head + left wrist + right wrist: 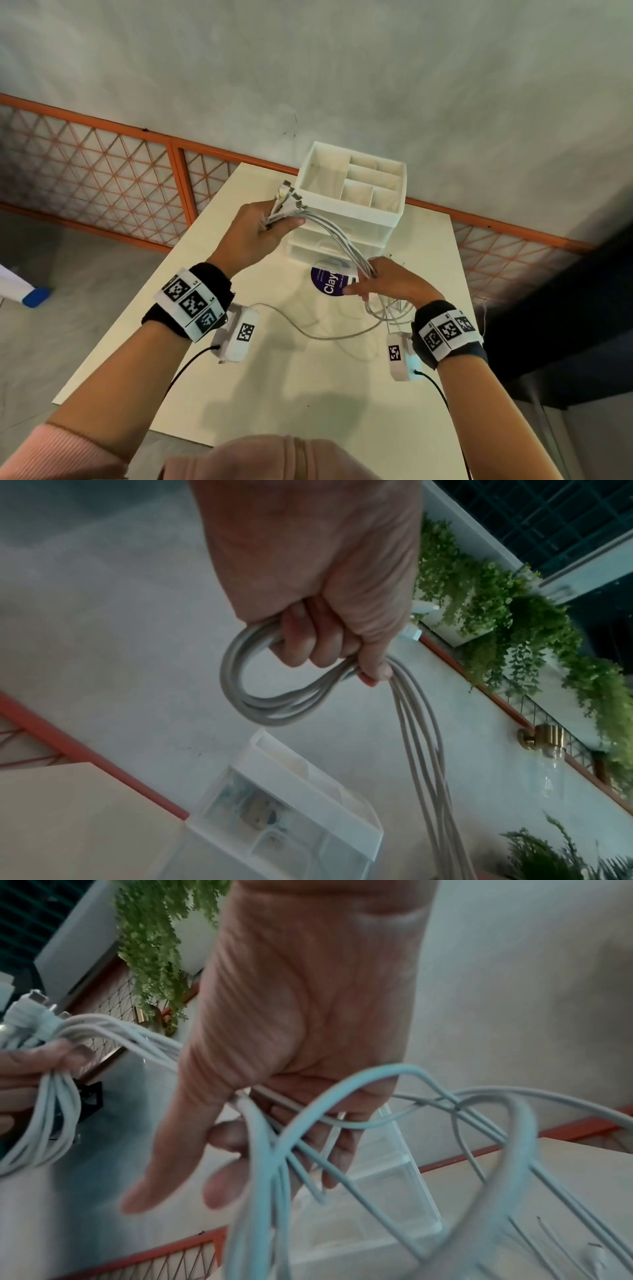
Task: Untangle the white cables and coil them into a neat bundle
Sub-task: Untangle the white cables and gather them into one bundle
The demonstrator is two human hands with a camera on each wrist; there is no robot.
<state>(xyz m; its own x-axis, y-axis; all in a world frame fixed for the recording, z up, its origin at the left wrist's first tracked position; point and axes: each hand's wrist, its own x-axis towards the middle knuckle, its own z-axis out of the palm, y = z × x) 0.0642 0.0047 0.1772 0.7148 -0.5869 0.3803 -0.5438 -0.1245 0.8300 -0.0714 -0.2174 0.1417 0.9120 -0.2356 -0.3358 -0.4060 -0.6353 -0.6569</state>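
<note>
The white cables (pixel 337 236) are being held up above the table (pixel 291 383) between two hands, in front of a white drawer organizer (pixel 352 192).

The connector ends of the cables are being gripped by the left hand (pixel 255 233), which is raised beside the organizer's top tray. Its fingers are being curled tightly round the bunch, and the plugs are being fanned out past the knuckles. In the left wrist view, a small loop of several strands (pixel 274 693) is being clamped under the curled fingers (pixel 308 639), while the thumb is being pressed against the strands where they leave the fist and run downward.

The same bunch is being taken lower down by the right hand (pixel 387 281), close over the table surface. Its fingers are only loosely bent, and the strands are being passed between them rather than squeezed; in the right wrist view the thumb (pixel 171 1150) is being held out nearly straight, apart from the cables, with loose loops (pixel 394 1123) being draped across the fingers. How firmly these strands are being pinched cannot be told through the blur.

Slack cable (pixel 322 332) is being trailed over the table below the right hand. A purple round sticker (pixel 329 282) is lying beside it.
</note>
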